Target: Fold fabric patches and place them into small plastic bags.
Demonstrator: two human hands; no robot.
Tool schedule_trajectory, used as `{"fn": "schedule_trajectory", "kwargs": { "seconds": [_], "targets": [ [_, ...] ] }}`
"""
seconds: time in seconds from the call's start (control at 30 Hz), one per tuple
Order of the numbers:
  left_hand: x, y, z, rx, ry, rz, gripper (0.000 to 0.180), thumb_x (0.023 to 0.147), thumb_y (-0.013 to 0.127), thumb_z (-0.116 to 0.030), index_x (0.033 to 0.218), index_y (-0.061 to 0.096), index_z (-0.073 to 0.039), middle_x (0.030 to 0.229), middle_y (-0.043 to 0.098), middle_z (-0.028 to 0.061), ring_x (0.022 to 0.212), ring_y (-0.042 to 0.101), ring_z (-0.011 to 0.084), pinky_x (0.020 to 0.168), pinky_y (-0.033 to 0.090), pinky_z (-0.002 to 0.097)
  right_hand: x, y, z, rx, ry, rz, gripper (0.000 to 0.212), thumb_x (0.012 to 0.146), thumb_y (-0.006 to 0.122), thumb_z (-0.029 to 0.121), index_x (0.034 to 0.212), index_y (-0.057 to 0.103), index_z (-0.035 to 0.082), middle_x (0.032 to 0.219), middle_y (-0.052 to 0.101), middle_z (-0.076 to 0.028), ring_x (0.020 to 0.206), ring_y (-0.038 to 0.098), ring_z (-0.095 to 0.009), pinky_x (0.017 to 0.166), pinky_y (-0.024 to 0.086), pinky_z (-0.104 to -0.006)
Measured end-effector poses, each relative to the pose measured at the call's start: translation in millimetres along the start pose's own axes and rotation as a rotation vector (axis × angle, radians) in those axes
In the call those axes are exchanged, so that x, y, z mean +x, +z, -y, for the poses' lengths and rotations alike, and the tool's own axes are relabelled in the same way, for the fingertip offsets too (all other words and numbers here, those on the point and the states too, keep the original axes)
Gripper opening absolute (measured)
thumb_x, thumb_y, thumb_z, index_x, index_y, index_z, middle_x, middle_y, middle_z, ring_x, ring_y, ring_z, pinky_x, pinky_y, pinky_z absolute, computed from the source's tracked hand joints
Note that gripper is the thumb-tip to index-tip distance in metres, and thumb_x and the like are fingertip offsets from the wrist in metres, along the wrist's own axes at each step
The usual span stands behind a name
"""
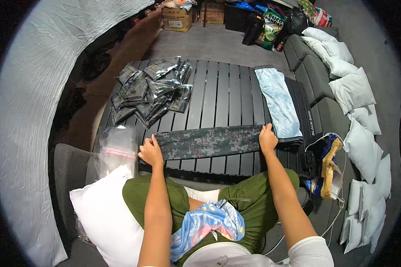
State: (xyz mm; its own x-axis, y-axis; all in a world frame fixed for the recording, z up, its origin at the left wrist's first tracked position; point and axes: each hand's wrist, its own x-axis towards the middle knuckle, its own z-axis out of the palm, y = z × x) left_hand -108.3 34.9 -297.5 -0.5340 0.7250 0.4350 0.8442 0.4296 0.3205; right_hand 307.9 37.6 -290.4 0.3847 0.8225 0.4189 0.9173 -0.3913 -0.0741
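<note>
1. Nearest, a light-blue patterned cloth [211,221] is lying bunched on the person's lap, over green trousers [249,218], and a white pillow [104,218] is resting to the left.
2. The left hand [151,152] is pinching the left end of a dark camouflage fabric strip [209,142], thumb and fingers closing on it.
3. The right hand [268,139] is gripping the strip's right end, so the hands are standing wide apart.
4. The strip is stretching flat between them, lying across the near part of the black slatted table [211,100].
5. Clear plastic bags [118,151] are lying just left of the left hand.
6. Beyond the right hand, pale-blue folded fabric [278,104] is lying along the table's right side.
7. Farther off, shiny dark packets [142,93] are forming a heap at the table's far left.
8. Farthest, cardboard boxes [177,22] are standing on the floor [200,44].
</note>
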Motion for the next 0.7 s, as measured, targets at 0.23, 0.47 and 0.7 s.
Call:
{"fn": "schedule_trajectory", "kwargs": {
  "seconds": [0.23,0.47,0.7],
  "targets": [
    [2,-6,0,0.062,0.0,0.098,0.035,0.083,0.049,-0.042,0.071,0.055,-0.009,0.068,0.058,0.003,0.07,0.051,0.0255,0.061,0.035,0.0399,1,-2,-3,0.077,0.038,0.081,0.025,0.086,0.044,0.032,0.087,0.04,0.008,0.058,0.058,-0.016,0.053,0.057,-0.035,0.048,0.044,-0.045],
    [-2,-11,-23,-0.128,0.287,-0.099,0.029,0.086,0.047,-0.028,0.107,0.052,-0.009,0.109,0.051,0.0066,0.105,0.045,0.0257,0.083,0.036,0.0393,13,-42,15,0.303,-0.175,-0.153,0.032,0.081,0.052,0.019,0.106,0.046,0.001,0.098,0.053,-0.016,0.093,0.048,-0.034,0.077,0.04,-0.0415],
    [-19,2,-18,-0.014,0.402,0.221,0.051,0.088,0.037,-0.039,0.13,0.034,-0.01,0.135,0.033,0.0097,0.126,0.026,0.0257,0.103,0.017,0.042,-28,-17,34,0.332,-0.588,0.29,0.051,0.086,0.044,0.032,0.128,0.035,0.006,0.133,0.032,-0.016,0.125,0.026,-0.032,0.103,0.018,-0.0423]
  ]
}}
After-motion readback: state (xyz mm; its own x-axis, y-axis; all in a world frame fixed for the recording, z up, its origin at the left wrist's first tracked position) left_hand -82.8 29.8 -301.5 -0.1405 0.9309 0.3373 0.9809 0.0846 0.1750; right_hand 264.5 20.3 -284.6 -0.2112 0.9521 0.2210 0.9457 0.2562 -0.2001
